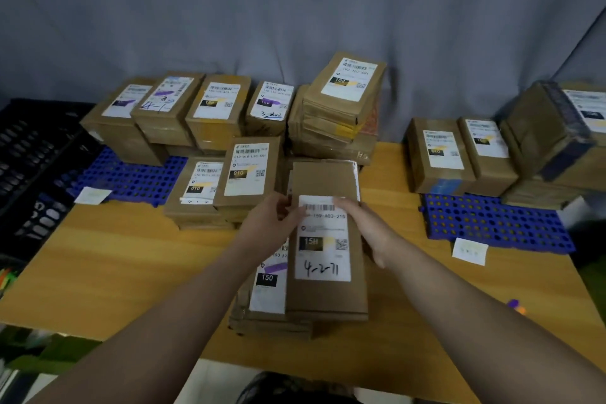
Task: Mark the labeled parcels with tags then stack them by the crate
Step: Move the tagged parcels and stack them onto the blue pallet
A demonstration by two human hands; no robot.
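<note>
The parcel, lying lengthwise away, is pinched by curled fingers of the left hand; the right hand is laid on it, fingers straight; the crate is leftward.

Parcels with a white label facing up: twelve; more lie stacked beneath, uncounted. Blue perforated mats: two. White paper slips on the tabletop: two. Black crate: one in view.
</note>
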